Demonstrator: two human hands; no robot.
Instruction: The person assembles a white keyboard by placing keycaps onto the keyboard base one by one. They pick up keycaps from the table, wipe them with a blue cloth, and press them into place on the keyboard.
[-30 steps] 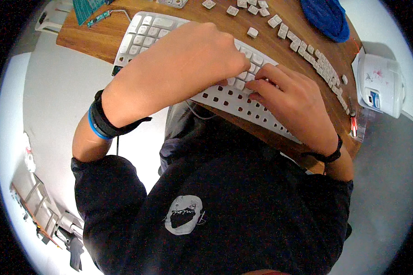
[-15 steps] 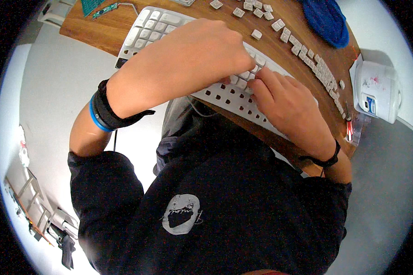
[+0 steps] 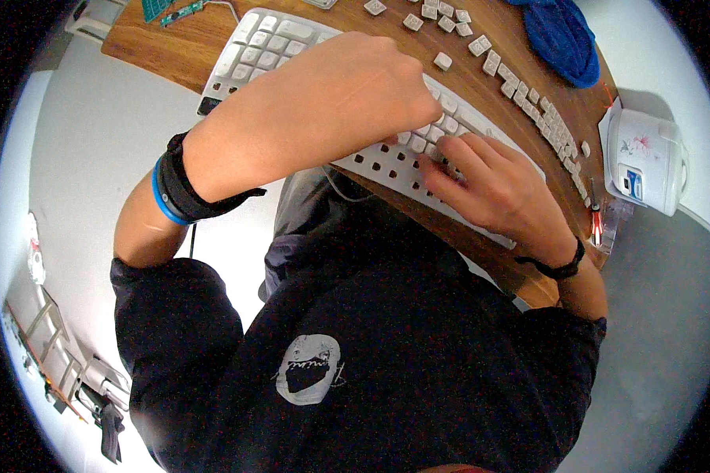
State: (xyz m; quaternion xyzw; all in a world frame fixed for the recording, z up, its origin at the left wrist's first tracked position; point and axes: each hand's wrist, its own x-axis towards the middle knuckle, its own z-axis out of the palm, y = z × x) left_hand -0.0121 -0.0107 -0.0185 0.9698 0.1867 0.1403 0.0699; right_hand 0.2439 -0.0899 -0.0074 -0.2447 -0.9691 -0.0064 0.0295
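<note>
A white keyboard [image 3: 248, 55] lies slantwise along the near edge of the wooden table. White keycaps cover its upper rows, while bare dark switches show along its lower rows. My left hand [image 3: 371, 83] bends over the middle of the keyboard, knuckles up; its fingers are mostly hidden beneath it, so whether they hold anything is unclear. Just to its right, my right hand [image 3: 501, 185] rests over the right half, thumb and fingers apart and touching the keys and switches. No object shows in it.
Loose keycaps [image 3: 556, 130] run in a long curved band behind the keyboard, with a single keycap [image 3: 443, 61] nearer. A blue cloth [image 3: 564, 43] lies at the back. Right are a white box-shaped appliance [image 3: 647, 162] and a red-handled tool [image 3: 596, 225]. A green circuit board [image 3: 183, 13] sits far left.
My right hand's thumb and fingers have spread apart, and its thumb has moved down toward the lower rows. My left hand stays almost in place over the keyboard.
</note>
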